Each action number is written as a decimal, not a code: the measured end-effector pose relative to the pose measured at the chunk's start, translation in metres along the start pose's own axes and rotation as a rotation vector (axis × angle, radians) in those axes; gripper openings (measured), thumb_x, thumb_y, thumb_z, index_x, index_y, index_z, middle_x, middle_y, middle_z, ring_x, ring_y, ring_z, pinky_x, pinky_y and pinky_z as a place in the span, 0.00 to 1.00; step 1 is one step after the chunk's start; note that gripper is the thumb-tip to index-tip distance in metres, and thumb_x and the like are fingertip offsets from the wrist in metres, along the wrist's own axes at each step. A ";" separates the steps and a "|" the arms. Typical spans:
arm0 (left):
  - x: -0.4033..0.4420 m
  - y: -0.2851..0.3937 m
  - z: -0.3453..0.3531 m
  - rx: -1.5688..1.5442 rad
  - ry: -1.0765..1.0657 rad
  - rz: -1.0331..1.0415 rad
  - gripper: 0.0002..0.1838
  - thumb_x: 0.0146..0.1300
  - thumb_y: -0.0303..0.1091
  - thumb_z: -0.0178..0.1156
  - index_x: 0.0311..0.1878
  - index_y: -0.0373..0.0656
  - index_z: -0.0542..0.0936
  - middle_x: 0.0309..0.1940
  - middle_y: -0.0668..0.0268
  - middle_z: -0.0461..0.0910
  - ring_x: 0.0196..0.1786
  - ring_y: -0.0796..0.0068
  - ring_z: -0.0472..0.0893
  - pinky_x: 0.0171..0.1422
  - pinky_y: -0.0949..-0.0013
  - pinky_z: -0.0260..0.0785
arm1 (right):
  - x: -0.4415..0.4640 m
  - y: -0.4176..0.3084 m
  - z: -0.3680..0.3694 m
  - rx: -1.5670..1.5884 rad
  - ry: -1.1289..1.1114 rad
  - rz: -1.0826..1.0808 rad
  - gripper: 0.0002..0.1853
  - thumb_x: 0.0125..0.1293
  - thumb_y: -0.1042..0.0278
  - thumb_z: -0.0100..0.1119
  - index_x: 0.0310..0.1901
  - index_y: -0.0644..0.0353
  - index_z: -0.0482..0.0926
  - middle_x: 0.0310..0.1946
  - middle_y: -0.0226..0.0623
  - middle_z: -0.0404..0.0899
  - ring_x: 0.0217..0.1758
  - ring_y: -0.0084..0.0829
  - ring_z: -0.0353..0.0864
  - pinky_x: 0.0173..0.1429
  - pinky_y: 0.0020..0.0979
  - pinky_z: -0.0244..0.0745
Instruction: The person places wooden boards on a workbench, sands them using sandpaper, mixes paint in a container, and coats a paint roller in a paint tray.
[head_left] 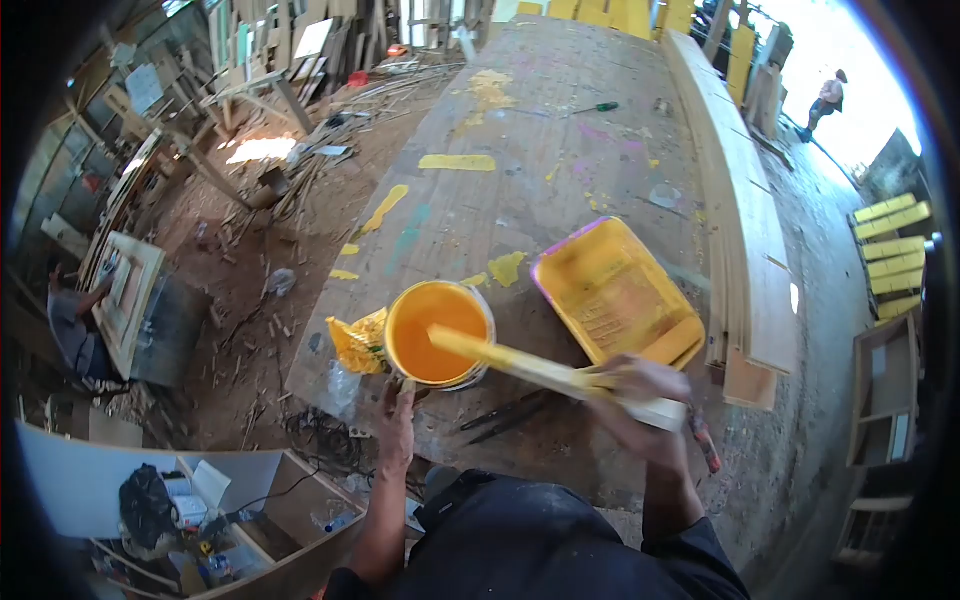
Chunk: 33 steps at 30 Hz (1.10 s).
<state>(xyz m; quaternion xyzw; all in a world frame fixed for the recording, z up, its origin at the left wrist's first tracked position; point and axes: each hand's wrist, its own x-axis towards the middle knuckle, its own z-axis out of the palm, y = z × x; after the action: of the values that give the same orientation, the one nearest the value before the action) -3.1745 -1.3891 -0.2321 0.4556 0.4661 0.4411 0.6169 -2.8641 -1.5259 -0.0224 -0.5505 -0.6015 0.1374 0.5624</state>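
Observation:
A bucket of yellow paint [455, 374] stands near the front left of a paint-stained wooden table [560, 140]. My left hand [397, 420] grips its near side, with some fingers hidden behind the wall. In my right hand [640, 400] is a wooden stick [530, 367], closed in the fingers. Yellow paint coats the stick's far end, which is over the bucket's mouth. To the right lies a yellow paint tray [590, 260] with a ribbed floor and a yellow-coated piece along its near edge. A crumpled yellow plastic bag [358, 343] touches the bucket's left side.
Long planks [735, 230] are stacked along the table's right side. A green-handled screwdriver [605, 107] lies farther back; a red-handled tool [707, 450] is near my right wrist. At far left a person [70, 320] handles a wooden frame. Another person [828, 100] is outside at right.

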 end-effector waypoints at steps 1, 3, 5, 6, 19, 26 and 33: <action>0.000 -0.005 -0.001 -0.075 -0.013 0.011 0.27 0.77 0.38 0.64 0.72 0.35 0.73 0.64 0.60 0.79 0.64 0.73 0.79 0.70 0.67 0.72 | -0.009 0.014 0.002 -0.007 -0.115 0.058 0.08 0.58 0.83 0.73 0.40 0.68 0.86 0.36 0.41 0.89 0.36 0.34 0.90 0.42 0.30 0.81; 0.008 -0.026 -0.013 -0.012 -0.007 0.003 0.27 0.77 0.38 0.63 0.73 0.36 0.72 0.63 0.61 0.79 0.64 0.73 0.79 0.68 0.66 0.73 | -0.024 0.025 0.003 -0.007 -0.049 0.137 0.08 0.58 0.82 0.74 0.39 0.68 0.85 0.36 0.42 0.89 0.35 0.34 0.89 0.41 0.29 0.81; 0.008 -0.030 -0.016 -0.003 0.031 0.021 0.26 0.78 0.39 0.62 0.73 0.38 0.72 0.63 0.61 0.80 0.61 0.71 0.82 0.63 0.65 0.77 | -0.037 0.029 -0.001 0.152 0.105 0.257 0.08 0.60 0.81 0.74 0.40 0.67 0.85 0.36 0.42 0.88 0.35 0.33 0.88 0.41 0.29 0.80; 0.009 -0.032 -0.018 -0.004 -0.001 0.016 0.26 0.78 0.39 0.62 0.73 0.38 0.72 0.63 0.61 0.80 0.61 0.71 0.82 0.63 0.65 0.77 | -0.040 0.040 -0.001 0.177 0.123 0.089 0.08 0.61 0.80 0.73 0.41 0.68 0.85 0.36 0.41 0.88 0.37 0.31 0.89 0.42 0.29 0.80; -0.001 0.005 0.001 0.113 0.071 -0.141 0.29 0.80 0.41 0.57 0.78 0.39 0.66 0.60 0.58 0.82 0.53 0.65 0.88 0.53 0.65 0.79 | -0.075 0.044 -0.006 0.395 0.233 0.245 0.05 0.67 0.81 0.69 0.42 0.71 0.83 0.36 0.42 0.86 0.39 0.30 0.84 0.44 0.31 0.77; -0.003 0.012 0.000 0.141 -0.038 -0.123 0.29 0.81 0.50 0.55 0.75 0.40 0.70 0.56 0.61 0.84 0.50 0.67 0.88 0.52 0.64 0.78 | -0.131 0.077 -0.009 0.948 0.649 0.644 0.07 0.73 0.69 0.62 0.42 0.64 0.83 0.34 0.42 0.87 0.34 0.33 0.88 0.44 0.39 0.85; -0.008 0.023 0.011 0.166 -0.025 -0.161 0.28 0.82 0.52 0.54 0.74 0.42 0.72 0.55 0.61 0.85 0.50 0.68 0.87 0.52 0.65 0.77 | -0.238 0.095 -0.068 1.355 1.069 0.737 0.09 0.74 0.63 0.63 0.41 0.60 0.83 0.36 0.44 0.88 0.34 0.37 0.89 0.43 0.38 0.86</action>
<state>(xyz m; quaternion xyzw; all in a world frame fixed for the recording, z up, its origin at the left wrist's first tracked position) -3.1685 -1.3942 -0.2063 0.4717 0.5284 0.3445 0.6161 -2.8166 -1.7173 -0.1997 -0.2514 0.1571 0.3569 0.8859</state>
